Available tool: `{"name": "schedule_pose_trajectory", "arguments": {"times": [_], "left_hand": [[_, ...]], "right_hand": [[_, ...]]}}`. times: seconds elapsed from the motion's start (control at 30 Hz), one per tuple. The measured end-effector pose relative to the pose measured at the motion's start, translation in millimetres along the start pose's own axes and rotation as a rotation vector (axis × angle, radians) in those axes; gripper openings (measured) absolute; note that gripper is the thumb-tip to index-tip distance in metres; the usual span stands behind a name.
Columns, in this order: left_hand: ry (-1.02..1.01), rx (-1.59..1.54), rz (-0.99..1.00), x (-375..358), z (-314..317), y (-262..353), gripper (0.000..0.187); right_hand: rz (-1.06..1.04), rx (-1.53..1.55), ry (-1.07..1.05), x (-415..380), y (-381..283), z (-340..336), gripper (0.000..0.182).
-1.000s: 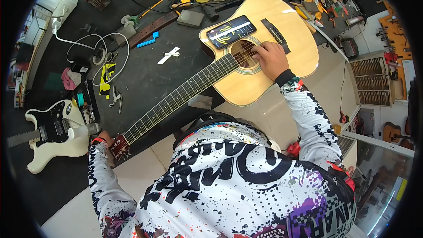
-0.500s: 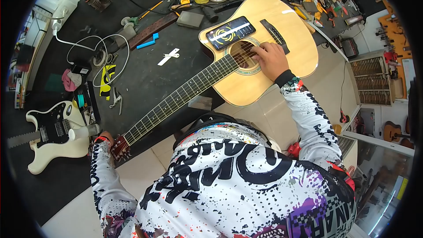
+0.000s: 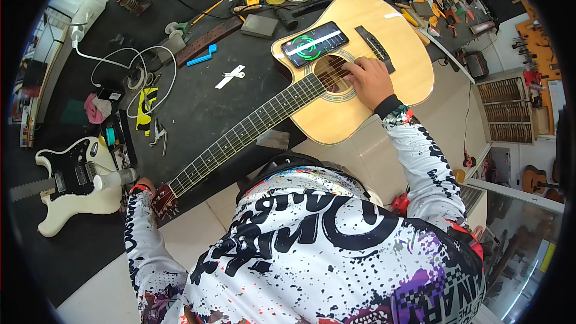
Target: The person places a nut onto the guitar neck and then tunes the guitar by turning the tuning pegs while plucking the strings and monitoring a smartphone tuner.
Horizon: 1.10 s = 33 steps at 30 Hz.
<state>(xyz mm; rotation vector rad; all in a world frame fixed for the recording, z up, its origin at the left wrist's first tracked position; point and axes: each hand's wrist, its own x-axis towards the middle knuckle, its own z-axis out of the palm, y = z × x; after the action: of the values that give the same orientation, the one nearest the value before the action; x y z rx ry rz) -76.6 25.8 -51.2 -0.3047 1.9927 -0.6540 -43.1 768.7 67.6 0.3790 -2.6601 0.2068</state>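
A natural-wood acoustic guitar (image 3: 327, 126) lies across the bench edge, its neck slanting down to the left. My right hand (image 3: 373, 84) is over the strings beside the soundhole, fingers bent and drawn together at their tips; anything pinched there is too small to see. On the guitar's top, above the soundhole, rests a phone (image 3: 315, 44) with a green ring pattern on its screen. My left hand (image 3: 146, 185) is at the reddish-brown headstock (image 3: 163, 201), near the tuning pegs. Its fingers are mostly hidden.
A white electric guitar body (image 3: 78, 213) lies at the left with a clear jar (image 3: 117, 179) by it. On the dark bench are a blue string winder (image 3: 201, 56), a white tool (image 3: 230, 77), a capo-like clamp (image 3: 158, 137) and a white cable (image 3: 175, 78). Tools crowd the back right.
The ring pattern on the phone screen has turned from yellow to green. Both hands and the guitar stay practically where they were.
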Motion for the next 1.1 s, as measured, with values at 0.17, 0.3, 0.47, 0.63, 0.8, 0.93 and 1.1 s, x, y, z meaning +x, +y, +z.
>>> {"name": "schedule_pose_trajectory", "arguments": {"times": [0.17,0.3,0.47,0.63,0.8,0.93,1.1], "left_hand": [[0.078,-0.034,0.036,15,16,-6,0.036],[0.275,-0.120,0.333,-39,5,-16,0.043],[0.247,-0.560,0.373,-66,20,-42,0.042],[0.177,-0.899,0.618,-33,52,-58,0.027],[0.189,-1.017,0.602,-35,57,-55,0.025],[0.251,-1.005,0.554,-28,63,-52,0.025],[0.233,-1.031,0.573,-32,59,-51,0.025]], "right_hand": [[-0.005,0.000,0.006,0,0,0,0.023],[0.002,0.001,0.003,-2,2,1,0.024],[0.011,-0.004,0.012,-1,1,2,0.027],[0.005,-0.008,-0.001,-2,1,1,0.028],[-0.002,0.006,0.015,-2,2,3,0.024],[0.003,0.009,0.011,-1,2,1,0.021],[-0.002,0.002,0.011,-1,1,0,0.021]]}}
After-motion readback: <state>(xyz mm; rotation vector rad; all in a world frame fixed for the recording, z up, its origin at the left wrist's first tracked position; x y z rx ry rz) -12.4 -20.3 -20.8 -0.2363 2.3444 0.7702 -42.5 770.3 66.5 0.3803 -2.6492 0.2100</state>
